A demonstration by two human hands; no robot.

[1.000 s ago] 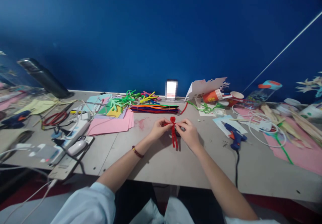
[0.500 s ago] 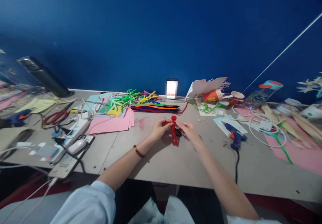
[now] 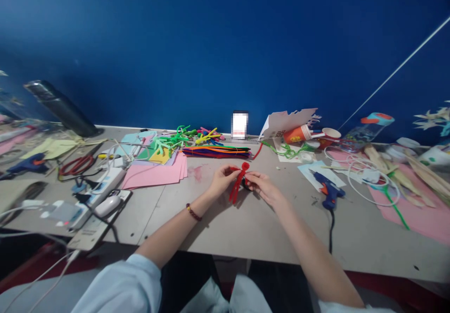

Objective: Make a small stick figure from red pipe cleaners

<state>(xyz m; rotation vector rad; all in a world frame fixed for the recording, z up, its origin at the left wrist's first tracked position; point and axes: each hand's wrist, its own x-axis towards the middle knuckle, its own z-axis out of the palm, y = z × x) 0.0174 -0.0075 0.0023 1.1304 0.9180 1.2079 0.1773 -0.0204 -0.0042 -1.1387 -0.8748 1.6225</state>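
Observation:
Between my two hands is a red pipe cleaner figure (image 3: pixel 239 184), with a round loop on top and long strands hanging down to the left. My left hand (image 3: pixel 224 179) pinches it from the left, thumb and fingers closed on its upper part. From the right, my right hand (image 3: pixel 262 184) grips it just below the loop with thumb and forefinger. A small dark object lies partly hidden behind the figure, near my right fingertips; I cannot make out what it is. Just beyond my hands lies a bundle of coloured pipe cleaners (image 3: pixel 216 152).
Pink paper sheets (image 3: pixel 154 175) and a power strip (image 3: pixel 101 191) lie to the left, with a mouse (image 3: pixel 107 205) on a phone. A blue glue gun (image 3: pixel 327 189) with a cord sits right. Green pipe cleaner pieces (image 3: pixel 172 139) and paper cups (image 3: pixel 297 134) are at the back.
The red figure has tilted, its strands swinging to the left and its loop slightly to the right. My right fingers have shifted their grip a little; my left hand has barely moved.

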